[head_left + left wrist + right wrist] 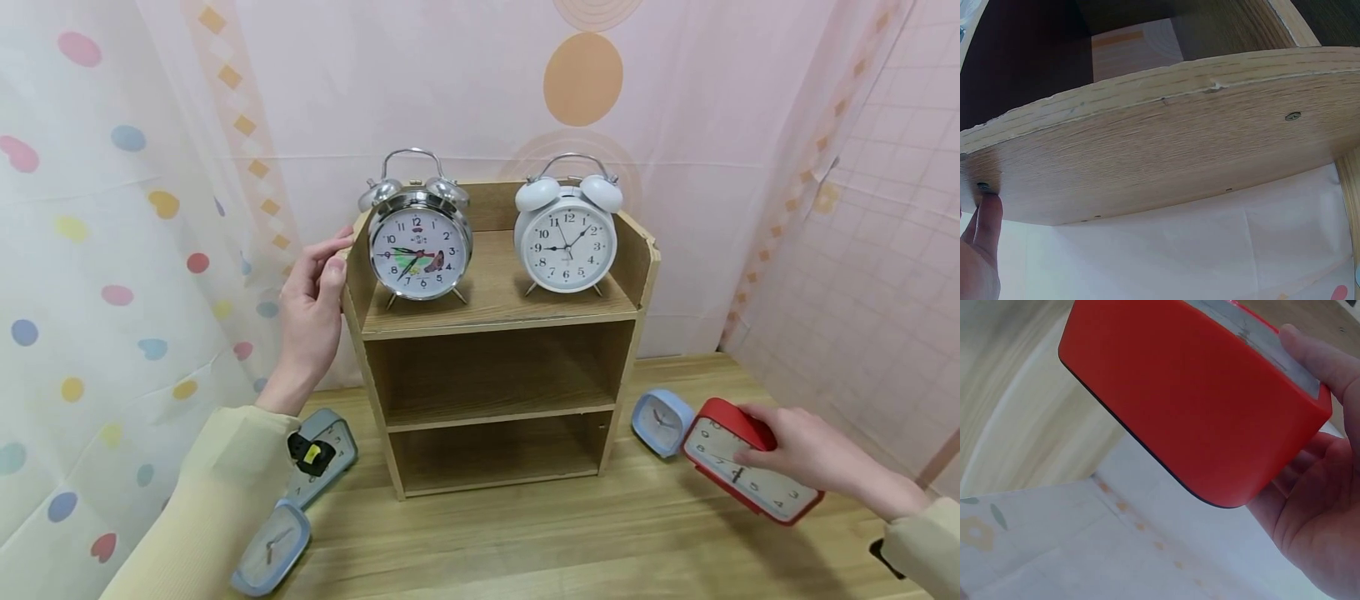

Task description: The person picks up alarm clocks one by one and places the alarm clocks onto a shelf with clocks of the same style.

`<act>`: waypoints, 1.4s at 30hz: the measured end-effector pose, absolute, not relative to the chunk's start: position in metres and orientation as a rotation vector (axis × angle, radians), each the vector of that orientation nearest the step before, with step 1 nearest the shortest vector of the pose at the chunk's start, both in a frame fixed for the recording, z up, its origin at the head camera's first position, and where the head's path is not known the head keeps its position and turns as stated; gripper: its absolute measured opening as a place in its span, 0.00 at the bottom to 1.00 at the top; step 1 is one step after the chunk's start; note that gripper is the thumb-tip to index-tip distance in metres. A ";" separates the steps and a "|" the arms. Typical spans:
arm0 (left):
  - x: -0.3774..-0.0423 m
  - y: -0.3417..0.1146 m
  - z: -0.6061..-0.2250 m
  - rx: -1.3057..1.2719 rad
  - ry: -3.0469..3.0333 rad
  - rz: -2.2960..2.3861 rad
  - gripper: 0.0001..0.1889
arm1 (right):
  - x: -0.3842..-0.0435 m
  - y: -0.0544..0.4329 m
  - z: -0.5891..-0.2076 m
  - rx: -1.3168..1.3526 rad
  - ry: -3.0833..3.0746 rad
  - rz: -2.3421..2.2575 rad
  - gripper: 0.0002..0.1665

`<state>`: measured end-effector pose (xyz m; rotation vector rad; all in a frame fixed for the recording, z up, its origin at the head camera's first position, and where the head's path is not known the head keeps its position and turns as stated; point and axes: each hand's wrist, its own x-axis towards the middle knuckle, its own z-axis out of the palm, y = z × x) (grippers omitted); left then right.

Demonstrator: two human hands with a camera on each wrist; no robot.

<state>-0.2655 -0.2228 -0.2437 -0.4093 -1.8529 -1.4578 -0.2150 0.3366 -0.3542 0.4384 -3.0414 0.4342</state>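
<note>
A small wooden shelf unit (502, 323) stands mid-table, with a silver twin-bell alarm clock (420, 250) and a white twin-bell alarm clock (567, 246) on its top level. My left hand (311, 312) touches the upper left side of the unit. In the left wrist view its fingertip (989, 209) rests against the outer side panel (1166, 150). To the right, my right hand (806, 446) grips a tilted red clock (720, 454) above the table. The right wrist view shows the clock's red casing (1191, 406), with the thumb (1313, 356) over its face edge.
A small blue clock (662, 422) sits right of the unit, beside the red clock. At the left are a grey-green clock (341, 442), partly behind my sleeve, and another light-blue clock (273, 550). Patterned curtains (465, 83) hang behind the wooden table (517, 542).
</note>
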 end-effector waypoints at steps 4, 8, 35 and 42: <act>-0.265 -0.223 -0.244 -0.414 -1.846 -1.465 0.19 | -0.212 0.331 -0.349 0.481 -3.006 0.406 0.44; -0.264 -0.223 -0.244 -0.414 -1.852 -1.459 0.19 | -0.209 0.324 -0.343 0.526 -2.981 0.365 0.44; -0.264 -0.224 -0.243 -0.397 -1.874 -1.440 0.20 | -0.188 0.277 -0.310 0.729 -2.874 0.378 0.33; -0.264 -0.223 -0.243 -0.405 -1.878 -1.438 0.20 | -0.183 0.264 -0.302 0.792 -2.815 0.369 0.35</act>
